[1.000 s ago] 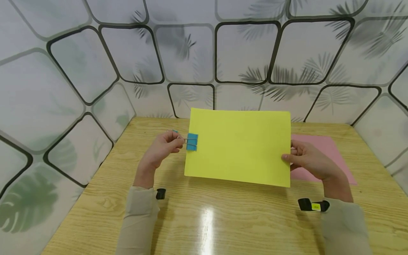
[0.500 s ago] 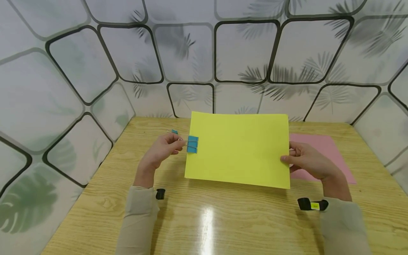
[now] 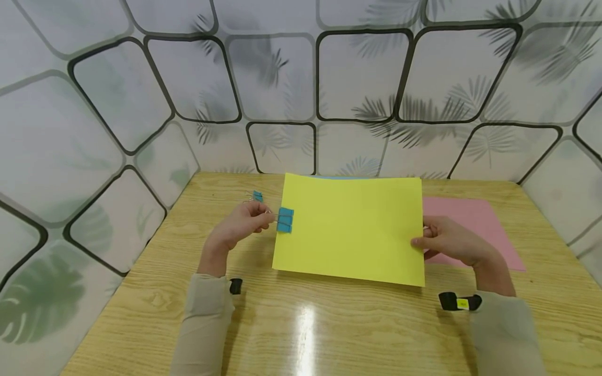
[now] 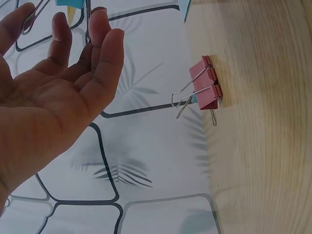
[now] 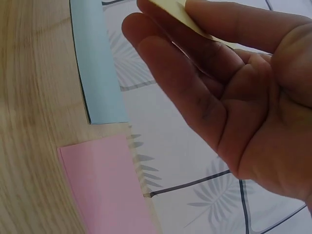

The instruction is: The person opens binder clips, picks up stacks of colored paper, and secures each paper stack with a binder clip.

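A yellow sheet of paper (image 3: 350,230) is held up above the table, between both hands. On its left edge sits a blue binder clip (image 3: 285,220). My left hand (image 3: 242,224) pinches the clip's wire handles between thumb and fingers; in the left wrist view the clip shows only at the top edge. With the thumb in front and fingers behind, my right hand (image 3: 451,241) grips the sheet's right edge. Its fingertips are partly hidden behind the paper. The right wrist view shows just a corner of the yellow sheet (image 5: 178,12) between thumb and fingers.
Pink paper (image 3: 475,230) lies on the wooden table (image 3: 357,334) at the right. Light blue paper (image 5: 97,68) lies farther back, mostly covered by the yellow sheet in the head view. Behind the left hand are another blue clip (image 3: 257,196) and a red binder clip (image 4: 205,84).
The yellow sheet and the clip have come down slightly toward the table. Both hands keep their hold. More of the blue clip behind the left hand now shows.
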A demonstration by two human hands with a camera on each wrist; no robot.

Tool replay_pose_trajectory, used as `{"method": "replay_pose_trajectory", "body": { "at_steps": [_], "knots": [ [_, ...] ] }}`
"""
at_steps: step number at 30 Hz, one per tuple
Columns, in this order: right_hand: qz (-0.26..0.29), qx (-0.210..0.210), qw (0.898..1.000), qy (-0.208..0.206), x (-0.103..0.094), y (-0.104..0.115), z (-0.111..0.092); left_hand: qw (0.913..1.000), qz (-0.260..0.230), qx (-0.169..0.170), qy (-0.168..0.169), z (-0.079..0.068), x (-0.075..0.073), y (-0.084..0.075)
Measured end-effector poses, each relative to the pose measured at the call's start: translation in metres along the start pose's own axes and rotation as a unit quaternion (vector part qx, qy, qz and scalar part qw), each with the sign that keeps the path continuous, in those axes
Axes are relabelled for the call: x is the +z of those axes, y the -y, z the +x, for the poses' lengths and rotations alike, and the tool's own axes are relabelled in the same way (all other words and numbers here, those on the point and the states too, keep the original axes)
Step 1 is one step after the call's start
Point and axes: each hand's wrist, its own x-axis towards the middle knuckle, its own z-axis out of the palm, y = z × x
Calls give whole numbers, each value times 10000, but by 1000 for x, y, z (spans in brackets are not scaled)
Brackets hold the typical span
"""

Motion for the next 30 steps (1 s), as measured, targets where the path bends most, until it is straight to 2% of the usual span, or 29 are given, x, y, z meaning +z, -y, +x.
{"method": "replay_pose_trajectory", "body": {
  "at_steps": [5,12,18,24,30],
  "knots": [
    [-165,136,9997,70,1,0,0,9994,307,93,102,1,0,2],
    [-174,123,9997,154,1,3,-2,9982,490,-198,287,3,0,3],
    [-335,260,9990,168,1,2,-2,9971,607,-222,396,1,0,1],
    [-427,391,9973,445,2,1,-2,9956,657,-150,647,-2,1,1],
    [-522,449,9957,620,2,-2,-1,9950,723,-162,666,-1,1,4]
  ]
}}
